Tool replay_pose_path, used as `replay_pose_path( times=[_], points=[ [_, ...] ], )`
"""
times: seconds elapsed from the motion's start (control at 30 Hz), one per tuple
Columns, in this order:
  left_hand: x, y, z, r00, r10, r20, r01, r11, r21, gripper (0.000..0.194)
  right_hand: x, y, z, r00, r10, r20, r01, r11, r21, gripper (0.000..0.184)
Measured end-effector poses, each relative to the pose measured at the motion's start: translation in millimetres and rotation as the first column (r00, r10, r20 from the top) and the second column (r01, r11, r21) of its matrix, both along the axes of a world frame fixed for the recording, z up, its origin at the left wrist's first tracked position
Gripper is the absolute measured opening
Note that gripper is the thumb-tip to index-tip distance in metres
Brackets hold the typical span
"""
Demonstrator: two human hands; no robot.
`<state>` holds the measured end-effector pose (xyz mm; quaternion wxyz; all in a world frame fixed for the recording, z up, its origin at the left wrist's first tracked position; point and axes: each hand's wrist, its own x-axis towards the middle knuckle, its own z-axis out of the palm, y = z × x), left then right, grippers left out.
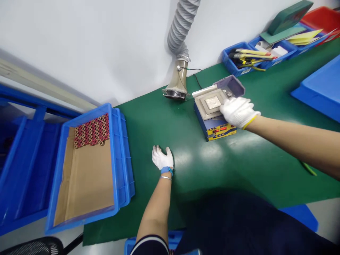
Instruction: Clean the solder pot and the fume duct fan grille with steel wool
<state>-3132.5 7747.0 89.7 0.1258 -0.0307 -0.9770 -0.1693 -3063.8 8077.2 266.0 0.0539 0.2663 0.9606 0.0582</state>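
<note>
We find the left hand [162, 159] on the table [183, 124], fingers apart, presumably for support, and the right hand [238, 111], whose grip we cannot tell, at the display unit [209, 114], apparently sited for easy reach.

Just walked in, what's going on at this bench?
A person's gloved right hand is at the top of a blue-and-yellow unit; whether it grips anything is unclear. The gloved left hand is open at the green tabletop, holding nothing visible. To the left, a blue crate holds reddish ring-shaped parts.
</note>
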Motion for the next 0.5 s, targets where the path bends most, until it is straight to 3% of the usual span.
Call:
replay_pose_path(
  times=[0.17, 0.37, 0.5],
  points=[
    [0, -1, 1.2, 1.000, 0.006, 0.009, -0.006, 1.000, 0.004, 0.054, -17, -31, -5.9, 0.989, 0.145, -0.037, -0.146, 0.989, -0.030, 0.051],
    [0, 0, 0.6, 1.000, 0.005, 0.007, -0.005, 1.000, -0.004, 0.056, -4, 2, -18.3, 0.984, -0.092, -0.150, 0.096, 0.995, 0.018, 0.065],
    [0, 0, 2.6, 0.999, 0.015, 0.036, -0.014, 1.000, -0.008, 0.056, -13, -19, -19.9, 0.986, 0.025, -0.168, -0.035, 0.998, -0.058, 0.060]
  ],
)
